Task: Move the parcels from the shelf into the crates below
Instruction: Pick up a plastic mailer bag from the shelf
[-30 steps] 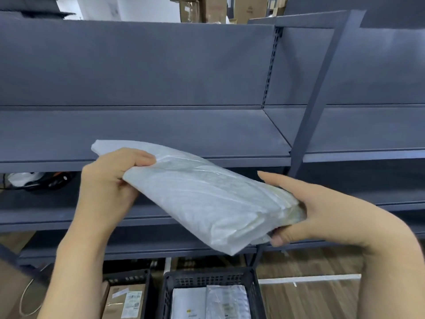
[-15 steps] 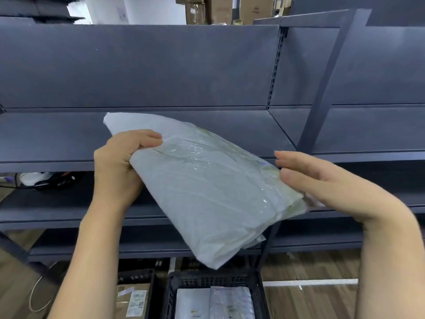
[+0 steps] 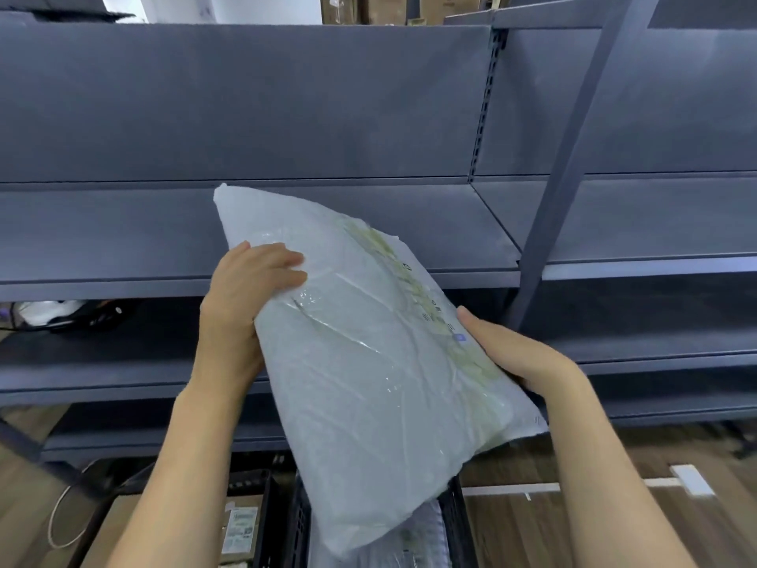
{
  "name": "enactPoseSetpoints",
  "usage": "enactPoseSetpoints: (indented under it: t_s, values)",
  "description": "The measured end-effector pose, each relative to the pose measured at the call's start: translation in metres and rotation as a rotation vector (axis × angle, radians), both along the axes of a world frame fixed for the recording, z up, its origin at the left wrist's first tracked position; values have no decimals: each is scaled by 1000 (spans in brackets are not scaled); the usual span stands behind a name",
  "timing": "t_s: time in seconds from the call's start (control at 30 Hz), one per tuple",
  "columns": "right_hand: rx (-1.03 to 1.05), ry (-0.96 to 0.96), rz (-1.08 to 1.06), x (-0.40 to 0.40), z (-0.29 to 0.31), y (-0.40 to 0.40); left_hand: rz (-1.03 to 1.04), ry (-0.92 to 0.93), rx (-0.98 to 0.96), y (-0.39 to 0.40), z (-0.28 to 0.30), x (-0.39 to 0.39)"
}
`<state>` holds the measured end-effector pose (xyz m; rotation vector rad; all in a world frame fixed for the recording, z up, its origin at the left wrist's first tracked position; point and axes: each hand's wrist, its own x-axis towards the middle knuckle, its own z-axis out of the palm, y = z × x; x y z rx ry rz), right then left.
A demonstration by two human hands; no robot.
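A large white plastic parcel (image 3: 368, 383) hangs tilted in front of the dark grey shelf (image 3: 123, 235), its lower corner over a black crate (image 3: 461, 522) on the floor. My left hand (image 3: 245, 297) grips the parcel's upper left edge, fingers curled over its face. My right hand (image 3: 516, 354) holds the right edge, fingers behind the parcel and thumb on its side. White parcels (image 3: 422, 535) lie in that crate, mostly hidden by the one I hold.
A second crate (image 3: 262, 494) at lower left holds a brown box with a label (image 3: 239, 526). A slanted shelf post (image 3: 573, 166) stands to the right. A white and black object (image 3: 61, 313) lies on the lower shelf at left. Wood floor shows at lower right.
The parcel has swung from nearly flat to steeply tilted and dropped toward the crate. My right hand went from loosely beside its edge to holding it lower down.
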<state>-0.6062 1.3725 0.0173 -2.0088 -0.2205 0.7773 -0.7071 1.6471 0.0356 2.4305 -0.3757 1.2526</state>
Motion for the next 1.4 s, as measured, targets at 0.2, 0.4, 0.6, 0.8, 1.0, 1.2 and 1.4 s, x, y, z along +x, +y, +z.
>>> enactPoseSetpoints:
  t_s: [0.2,0.4,0.6,0.8,1.0,1.2,1.4]
  values:
    - [252,-79,-215,4,-18,-8,130,201,-19,18,-30,-3]
    - [306,-303,-232,9,11,-17,167,108,44,18,-48,-11]
    - [293,-585,-160,9,51,-15,190,239,161,32,-60,-10]
    - [-136,-917,46,5,83,0,202,230,161,15,-24,-4]
    - [-552,-1189,361,-11,97,27,259,257,302,-11,14,16]
    - [-613,-1317,380,-13,102,35,123,580,169,-18,25,23]
    - [-348,-1580,18,-3,70,31,267,483,-66,-25,12,14]
